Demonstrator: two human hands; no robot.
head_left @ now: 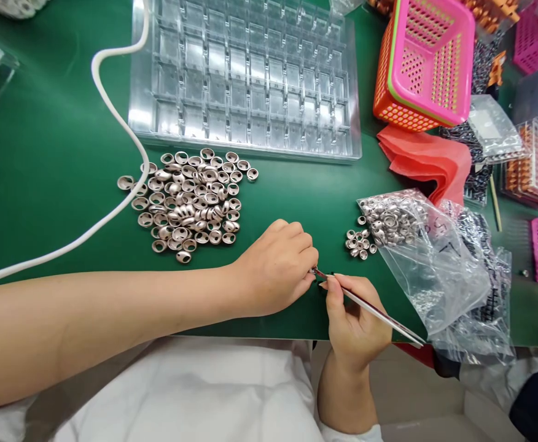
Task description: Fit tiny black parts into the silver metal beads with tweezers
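The left hand [276, 267] and right hand [354, 316] meet at the near table edge, fingertips closed around the tip of a pair of tweezers [370, 310], whose shaft runs back and right from the grip. Left of and beyond the grip lies a heap of metal caps [188, 202], with a cable [121, 123] curving around its left side. Farther behind stands a compartment tray [245, 73]. Right of the grip a plastic bag [435, 258] spills more caps [358, 242]; behind it sits a basket [423, 61].
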